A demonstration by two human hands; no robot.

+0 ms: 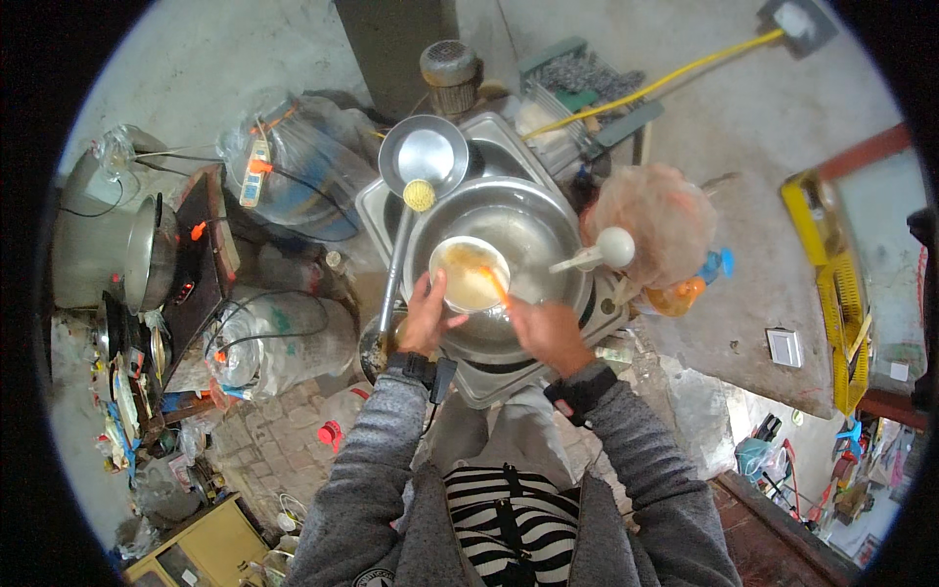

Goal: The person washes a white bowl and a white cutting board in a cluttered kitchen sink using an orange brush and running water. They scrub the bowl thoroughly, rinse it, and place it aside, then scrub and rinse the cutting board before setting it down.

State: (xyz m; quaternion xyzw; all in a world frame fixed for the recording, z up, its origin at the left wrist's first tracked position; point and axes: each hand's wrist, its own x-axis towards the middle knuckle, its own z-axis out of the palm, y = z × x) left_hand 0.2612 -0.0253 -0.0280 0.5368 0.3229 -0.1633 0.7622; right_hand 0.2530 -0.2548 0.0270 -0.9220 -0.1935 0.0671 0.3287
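My left hand (424,315) holds a white bowl (469,293) by its left side, with thumb at the rim. Pale yellowish liquid or batter lies in the bowl, with a browner patch near its far side. My right hand (546,330), slightly blurred, grips an orange-handled utensil (497,285) whose tip reaches into the bowl. Beneath both hands sits a wide steel basin (528,213) on a metal stand or sink (480,396). A long-handled metal ladle (425,158) rests across the basin's left edge, a yellow round scrubber or brush head (419,195) by its bowl. A white ladle (615,246) lies over the right rim.
A pinkish plastic bag (653,220) and an orange bottle (673,296) stand to the right. At left are a plastic-wrapped barrel (308,169), a power strip (254,172), a wrapped cylinder (293,337) and a steel pot (150,253). A red-capped plastic jug (341,414) stands near my left forearm.
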